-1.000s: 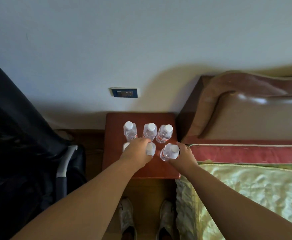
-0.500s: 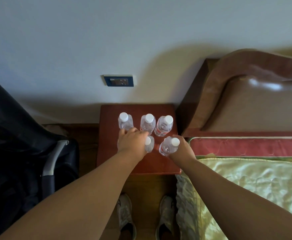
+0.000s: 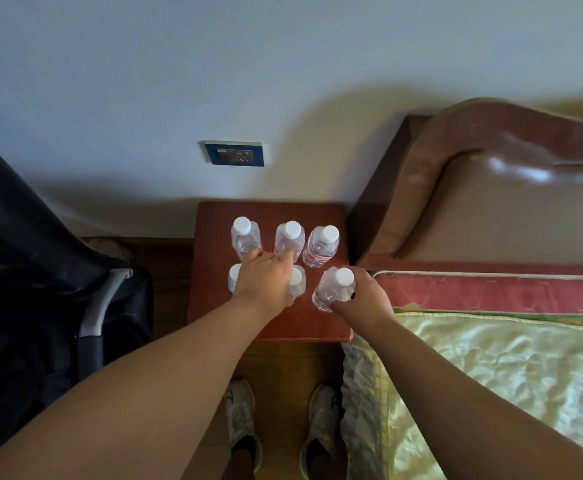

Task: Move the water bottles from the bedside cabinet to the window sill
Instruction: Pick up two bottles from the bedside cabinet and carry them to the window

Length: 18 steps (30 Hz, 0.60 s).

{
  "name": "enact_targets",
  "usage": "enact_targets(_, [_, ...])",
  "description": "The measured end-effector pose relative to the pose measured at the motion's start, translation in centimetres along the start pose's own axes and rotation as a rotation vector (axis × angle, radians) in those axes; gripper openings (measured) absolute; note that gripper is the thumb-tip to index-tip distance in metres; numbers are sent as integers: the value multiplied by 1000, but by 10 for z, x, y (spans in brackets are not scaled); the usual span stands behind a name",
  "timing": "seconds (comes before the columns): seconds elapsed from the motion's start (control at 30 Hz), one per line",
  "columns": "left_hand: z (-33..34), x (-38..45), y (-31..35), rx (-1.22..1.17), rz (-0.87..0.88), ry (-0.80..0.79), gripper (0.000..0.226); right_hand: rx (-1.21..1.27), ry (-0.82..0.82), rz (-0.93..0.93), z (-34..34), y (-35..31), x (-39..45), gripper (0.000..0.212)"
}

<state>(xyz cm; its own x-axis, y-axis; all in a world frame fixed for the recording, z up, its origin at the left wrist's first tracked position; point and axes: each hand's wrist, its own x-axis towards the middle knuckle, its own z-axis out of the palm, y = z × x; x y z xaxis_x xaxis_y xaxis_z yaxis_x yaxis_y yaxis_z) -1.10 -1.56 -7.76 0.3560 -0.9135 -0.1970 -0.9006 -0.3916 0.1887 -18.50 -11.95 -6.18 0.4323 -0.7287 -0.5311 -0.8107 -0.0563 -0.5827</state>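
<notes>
Clear plastic bottles (image 3: 320, 250), six, white-capped, are standing on the wooden cabinet (image 3: 210, 271); right hand (image 3: 364, 297) is gripping one, left hand (image 3: 266, 282) is covering two, grip hidden.

Pale wall (image 3: 283, 64) fills the top half, with a blue-framed socket plate (image 3: 234, 153) mounted low on it. Brown padded headboard (image 3: 511, 188) at right, curved top edge, glossy highlight on the panel. Below it a bed: red patterned band (image 3: 491, 292) along the mattress head, then a shiny pale green quilted cover (image 3: 491, 382) hanging down the near side. Dark black fabric mass (image 3: 23, 271) at left, with a grey curved bar (image 3: 101, 306) beside it; what it belongs to is unclear. Wooden floor (image 3: 283, 368) at bottom centre, two light sneakers (image 3: 241, 417) side by side on it, toes pointing toward the wall.
</notes>
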Motion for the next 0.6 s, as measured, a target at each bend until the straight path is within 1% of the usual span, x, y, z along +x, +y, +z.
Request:
enact_targets(0.1, [-18, -10, 4, -125, 19, 69, 66, 61, 73, -20, -13, -1, -11, 76])
enact_targets(0.13, [-27, -14, 7, -182, 25, 85, 68, 86, 90, -40, -20, -3, -18, 80])
enact_targets(0.17, [-37, -20, 11, -250, 28, 96, 70, 114, 106, -63, -28, -7, -24, 80])
enact_targets(0.27, [-80, -44, 25, -565, 9, 122, 70, 183, 155, -160, -59, -28, -51, 66])
enact_targets(0.37, [-134, -71, 43, -815, 26, 200, 65, 281, 193, -246, -101, -57, -85, 64])
enact_targets(0.43, [-175, -87, 56, -850, 70, 302, 63, 373, 182, -304, -133, -79, -112, 65])
enact_targets(0.5, [-220, -102, 69, -850, 102, 382, 61, 451, 136, -383, -165, -102, -142, 64])
enact_targets(0.6, [-276, -119, 84, -944, 144, 422, 56, 524, 47, -489, -203, -133, -177, 67])
